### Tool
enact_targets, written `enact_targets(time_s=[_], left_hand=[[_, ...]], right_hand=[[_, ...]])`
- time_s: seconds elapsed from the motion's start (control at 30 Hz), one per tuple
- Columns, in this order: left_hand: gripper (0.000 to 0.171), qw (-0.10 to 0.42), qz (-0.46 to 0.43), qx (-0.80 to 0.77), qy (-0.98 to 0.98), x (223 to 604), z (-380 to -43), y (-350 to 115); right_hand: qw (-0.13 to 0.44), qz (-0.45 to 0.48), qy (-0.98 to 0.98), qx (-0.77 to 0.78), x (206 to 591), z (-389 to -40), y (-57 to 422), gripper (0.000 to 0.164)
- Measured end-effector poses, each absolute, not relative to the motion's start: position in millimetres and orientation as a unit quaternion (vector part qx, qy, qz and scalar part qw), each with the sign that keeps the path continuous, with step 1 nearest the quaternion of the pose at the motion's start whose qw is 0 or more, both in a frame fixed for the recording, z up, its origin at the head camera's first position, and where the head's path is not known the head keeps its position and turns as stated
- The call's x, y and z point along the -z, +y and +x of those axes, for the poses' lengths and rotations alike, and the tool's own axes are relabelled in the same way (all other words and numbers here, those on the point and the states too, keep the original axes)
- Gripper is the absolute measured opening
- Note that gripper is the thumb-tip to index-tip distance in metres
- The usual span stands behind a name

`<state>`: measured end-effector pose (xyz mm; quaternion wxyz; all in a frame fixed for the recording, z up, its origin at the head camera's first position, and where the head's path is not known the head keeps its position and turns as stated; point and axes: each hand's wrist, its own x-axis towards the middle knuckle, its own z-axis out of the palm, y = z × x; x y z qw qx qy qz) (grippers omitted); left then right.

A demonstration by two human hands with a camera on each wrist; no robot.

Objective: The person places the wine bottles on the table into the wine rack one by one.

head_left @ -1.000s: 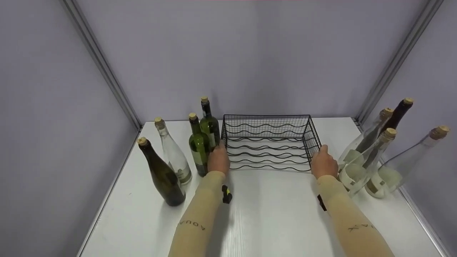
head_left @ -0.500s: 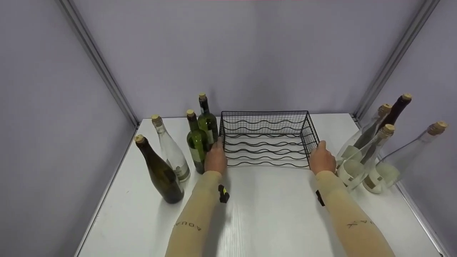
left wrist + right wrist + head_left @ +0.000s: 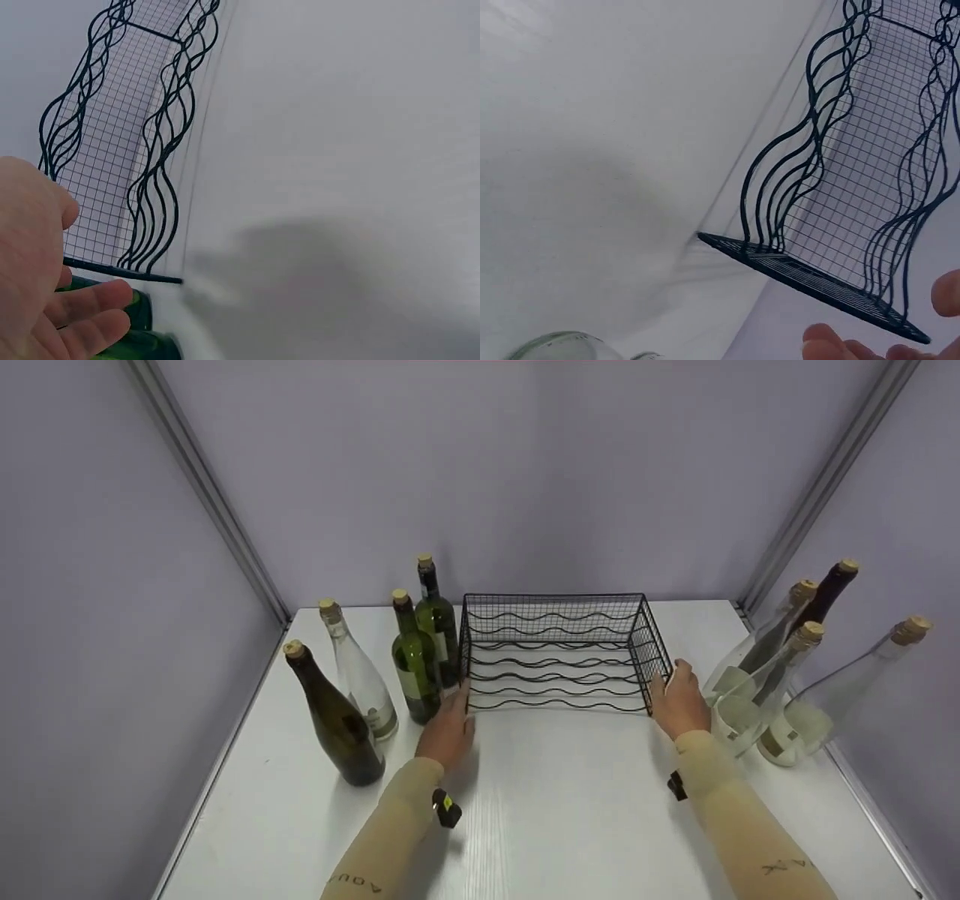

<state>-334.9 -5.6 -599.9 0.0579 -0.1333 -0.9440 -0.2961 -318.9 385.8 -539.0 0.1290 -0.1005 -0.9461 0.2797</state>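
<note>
A black wire bottle rack [image 3: 553, 595] with wavy rods stands near the back wall. At its left front corner, my left hand [image 3: 448, 731] is extended with fingers apart. In the left wrist view, its fingers [image 3: 94, 330] lie outside the rack's end bar [image 3: 154, 277], gripping nothing. My right hand [image 3: 680, 703] is beside the right end. In the right wrist view, thumb [image 3: 949, 292] and fingertips [image 3: 823, 341] stand on either side of the rack's end rail [image 3: 817, 299], loosely parted. Two corked green bottles [image 3: 417, 666] stand close to my left hand.
Further left stand a corked brown bottle [image 3: 337, 727] and a clear bottle [image 3: 363, 679]. Several corked bottles, including a clear one [image 3: 862, 682] and a dark one [image 3: 831, 585], stand right of my right hand. Pale walls [image 3: 525, 472] enclose the white table [image 3: 570, 810].
My left hand has let go of the rack's left end and drawn back toward me. My right hand's fingers have loosened and parted at the right end. The rack now stays in place.
</note>
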Motion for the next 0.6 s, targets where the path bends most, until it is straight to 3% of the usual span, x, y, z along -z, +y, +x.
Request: enact_targets(time_s=[0.1, 0.3, 0.43, 0.6], left_hand=[[0.055, 0.063, -0.144, 0.296, -0.942, 606.4, -323.9, -15.0], [0.028, 0.072, -0.154, 0.269, -0.948, 620.3, -303.8, -25.9], [0.031, 0.053, -0.177, 0.271, -0.945, 633.7, -292.9, -25.4], [0.044, 0.008, -0.192, 0.273, -0.943, 648.7, -279.8, -23.7]], right_hand=[[0.197, -0.075, -0.939, -0.273, 533.7, -302.8, 378.8, 0.056], [0.398, 0.039, -0.871, -0.283, 510.7, -275.0, 373.7, 0.023], [0.532, 0.062, -0.789, -0.299, 488.5, -262.3, 379.0, 0.015], [0.629, 0.002, -0.709, -0.317, 469.7, -257.7, 400.2, 0.027]])
